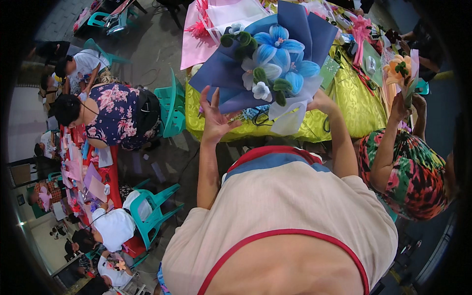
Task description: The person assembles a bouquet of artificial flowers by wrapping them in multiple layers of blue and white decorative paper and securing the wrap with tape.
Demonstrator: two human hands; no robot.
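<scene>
A bouquet of fuzzy blue and white flowers (279,43) with dark green leaves is wrapped in dark blue paper (216,73), with a whitish wrap (290,115) at its lower side. My right hand (322,103) grips the bouquet at its lower right; the fingers are partly hidden by the whitish wrap. Close to the lower left edge of the blue paper, my left hand (215,118) is raised with its fingers spread and nothing in it. Beneath the bouquet lies a yellow patterned tablecloth (349,105).
Pink and white wrapping sheets (196,46) lie on the table's far left. On the right, another person holds a peach flower bouquet (399,71). Teal plastic chairs (172,105) stand at the left, where several people sit round a red table (112,189).
</scene>
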